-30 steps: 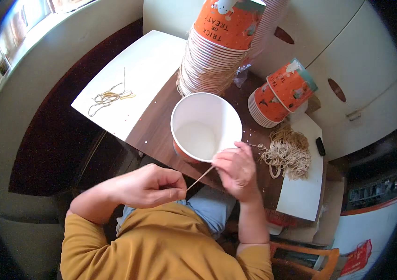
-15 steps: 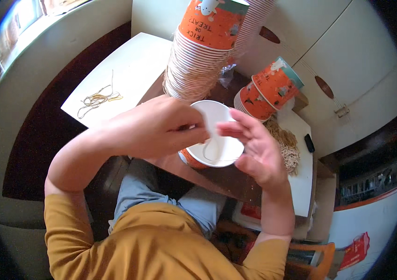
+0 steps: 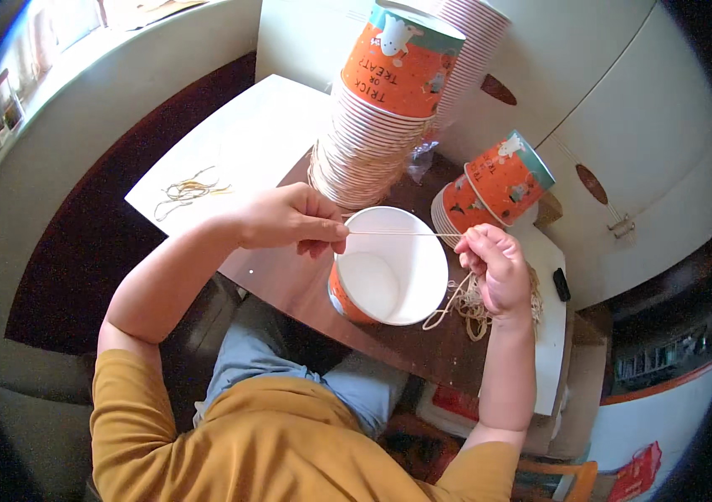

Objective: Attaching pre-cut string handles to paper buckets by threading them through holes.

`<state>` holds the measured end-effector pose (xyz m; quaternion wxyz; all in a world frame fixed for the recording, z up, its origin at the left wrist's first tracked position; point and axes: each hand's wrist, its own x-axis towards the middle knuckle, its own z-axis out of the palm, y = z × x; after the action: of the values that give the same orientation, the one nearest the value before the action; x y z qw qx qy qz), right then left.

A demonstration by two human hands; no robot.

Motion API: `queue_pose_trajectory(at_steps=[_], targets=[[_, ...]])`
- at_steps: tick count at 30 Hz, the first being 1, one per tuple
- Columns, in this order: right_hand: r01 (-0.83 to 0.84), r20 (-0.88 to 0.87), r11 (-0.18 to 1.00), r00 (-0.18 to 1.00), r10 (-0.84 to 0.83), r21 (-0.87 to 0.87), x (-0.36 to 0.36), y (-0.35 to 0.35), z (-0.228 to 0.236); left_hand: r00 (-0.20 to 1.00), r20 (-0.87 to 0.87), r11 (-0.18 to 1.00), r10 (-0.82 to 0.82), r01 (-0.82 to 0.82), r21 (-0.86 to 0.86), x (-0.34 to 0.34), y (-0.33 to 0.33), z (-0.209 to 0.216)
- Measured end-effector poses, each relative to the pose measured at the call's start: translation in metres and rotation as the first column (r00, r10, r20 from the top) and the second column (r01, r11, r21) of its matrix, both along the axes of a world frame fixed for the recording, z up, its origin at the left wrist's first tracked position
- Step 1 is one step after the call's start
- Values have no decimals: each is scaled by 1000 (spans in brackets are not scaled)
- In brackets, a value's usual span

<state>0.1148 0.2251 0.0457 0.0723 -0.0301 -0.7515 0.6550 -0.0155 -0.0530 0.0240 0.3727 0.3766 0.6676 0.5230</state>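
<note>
A length of thin pale cord (image 3: 406, 233) is stretched taut between my two hands, across the mouth of a paper bucket. The bucket (image 3: 420, 280) stands on the brown table, white inside and orange outside. My left hand (image 3: 296, 222) pinches one end of the cord at the bucket's left rim. My right hand (image 3: 496, 266), closed on the cord, is just right of the rim. A looped cord end (image 3: 438, 318) hangs below it. Behind the right hand lies a bundle of cords (image 3: 474, 311), partly hidden.
A tall stack of nested buckets (image 3: 372, 146) stands behind, with another stack (image 3: 479, 42) beyond it. A shorter orange stack (image 3: 502, 180) leans at the right. Several loose cords (image 3: 188, 192) lie on the white surface at left. A small black object (image 3: 561, 284) lies at right.
My hands have moved apart, pulling the cord straight over the bucket. The right hand, open and blurred before, is now closed on the cord. The view has shifted slightly.
</note>
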Motion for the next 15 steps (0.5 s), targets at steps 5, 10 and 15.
queue_pose_trajectory(at_steps=[5,10,15], targets=[[211,-227,633,972,-57,745,-11,-10,-9,998,11,995,65,-65,-70,5,4,4],[-295,-171,918,922,346,266,-23,-59,-2,978,-209,992,18,-44,-119,14,26,21],[-444,78,894,891,448,-66,-42,-77,-1,980,-187,994,68,-82,-68,9,34,23]])
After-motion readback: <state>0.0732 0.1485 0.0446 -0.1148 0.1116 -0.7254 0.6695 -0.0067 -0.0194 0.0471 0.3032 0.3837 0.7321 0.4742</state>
